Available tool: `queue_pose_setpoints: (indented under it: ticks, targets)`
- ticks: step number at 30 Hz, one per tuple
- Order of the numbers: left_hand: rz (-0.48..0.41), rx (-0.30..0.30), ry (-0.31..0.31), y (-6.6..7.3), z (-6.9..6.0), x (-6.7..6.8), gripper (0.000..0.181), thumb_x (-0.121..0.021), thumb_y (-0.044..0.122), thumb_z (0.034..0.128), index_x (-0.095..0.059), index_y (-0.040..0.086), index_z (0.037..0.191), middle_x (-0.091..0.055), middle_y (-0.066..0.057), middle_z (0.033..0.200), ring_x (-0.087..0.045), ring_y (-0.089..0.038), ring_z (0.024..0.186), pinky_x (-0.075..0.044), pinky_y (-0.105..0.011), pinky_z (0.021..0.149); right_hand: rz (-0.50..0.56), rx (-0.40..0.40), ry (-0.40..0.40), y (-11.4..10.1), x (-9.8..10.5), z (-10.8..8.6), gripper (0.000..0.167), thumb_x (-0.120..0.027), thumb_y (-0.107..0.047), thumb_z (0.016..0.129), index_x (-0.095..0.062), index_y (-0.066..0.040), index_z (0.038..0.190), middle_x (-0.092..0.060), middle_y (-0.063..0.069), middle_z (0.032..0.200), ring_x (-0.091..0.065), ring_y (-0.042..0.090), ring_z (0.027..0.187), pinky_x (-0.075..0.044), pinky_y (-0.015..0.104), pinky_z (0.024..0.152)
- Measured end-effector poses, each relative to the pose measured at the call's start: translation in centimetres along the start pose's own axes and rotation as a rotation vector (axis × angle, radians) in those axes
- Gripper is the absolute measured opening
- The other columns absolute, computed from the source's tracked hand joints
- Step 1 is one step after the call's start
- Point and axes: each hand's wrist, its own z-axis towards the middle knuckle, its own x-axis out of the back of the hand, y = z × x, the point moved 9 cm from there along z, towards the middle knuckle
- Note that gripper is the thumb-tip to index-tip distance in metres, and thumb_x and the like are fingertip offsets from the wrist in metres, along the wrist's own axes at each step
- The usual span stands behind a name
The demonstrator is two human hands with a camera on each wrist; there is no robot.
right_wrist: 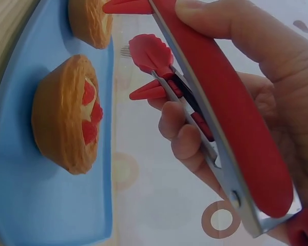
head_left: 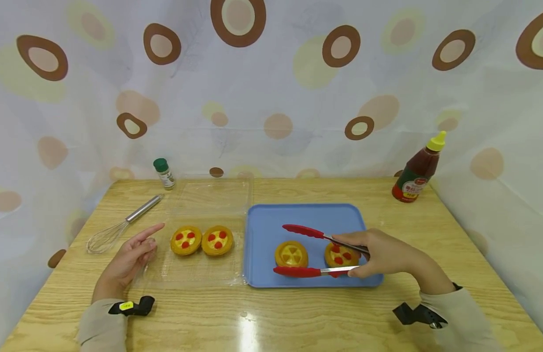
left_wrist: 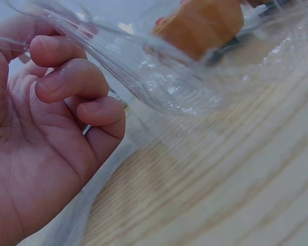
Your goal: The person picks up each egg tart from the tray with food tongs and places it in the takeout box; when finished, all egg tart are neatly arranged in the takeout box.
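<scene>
My right hand grips red-tipped metal tongs, their arms spread apart above the blue tray. Between and below the tips lies a yellow-topped tart; a red-dotted tart sits partly under the tongs nearer the hand. In the right wrist view the thumb and fingers wrap the tongs. My left hand is at the left edge of the clear plastic box, its fingers curled around that edge in the left wrist view. Two red-dotted tarts rest side by side in the box.
A whisk lies left of the box, near a green-capped shaker. The box's raised lid is behind its base. A red sauce bottle with a yellow cap stands at the back right.
</scene>
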Motion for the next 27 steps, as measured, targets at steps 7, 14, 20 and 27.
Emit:
queue_pose_setpoints:
  ticks: [7,14,20,27]
  targets:
    - [-0.006,-0.004,0.001,0.05,-0.03,-0.05,0.052,-0.031,-0.009,0.098,-0.055,0.021,0.133,-0.027,-0.003,0.068,-0.023,-0.019,0.058,-0.019,-0.031,0.055,-0.017,0.035,-0.013,-0.11,-0.05,-0.27,0.069,-0.078,-0.021,0.077,-0.049,0.007,0.133,-0.063,0.014,0.105,-0.037,-0.002,0.056,-0.038,0.017,0.048]
    - [0.003,-0.003,0.005,0.03,0.07,-0.1,0.053,-0.031,-0.009,0.0978,-0.055,0.022,0.133,-0.029,-0.002,0.067,-0.023,-0.018,0.057,-0.018,-0.032,0.054,-0.015,0.011,-0.043,0.29,-0.26,-0.08,0.068,-0.077,-0.02,0.078,-0.048,0.007,0.134,-0.062,0.012,0.108,-0.032,-0.002,0.054,-0.034,0.018,0.047]
    - [-0.002,-0.009,-0.001,0.17,0.07,-0.19,0.053,-0.03,-0.01,0.0978,-0.054,0.021,0.134,-0.029,-0.002,0.067,-0.022,-0.02,0.058,-0.018,-0.032,0.054,0.0,-0.024,-0.057,0.69,-0.37,0.17,0.069,-0.077,-0.02,0.078,-0.048,0.006,0.135,-0.062,0.01,0.104,-0.028,-0.001,0.053,-0.031,0.019,0.047]
    - [-0.03,0.003,-0.002,0.05,0.1,-0.21,0.052,-0.031,-0.009,0.0976,-0.055,0.02,0.133,-0.029,-0.002,0.067,-0.022,-0.019,0.058,-0.019,-0.031,0.056,0.012,0.01,-0.057,0.3,-0.5,0.15,0.064,-0.076,-0.021,0.08,-0.051,0.007,0.132,-0.061,0.019,0.118,-0.029,-0.001,0.054,-0.032,0.018,0.047]
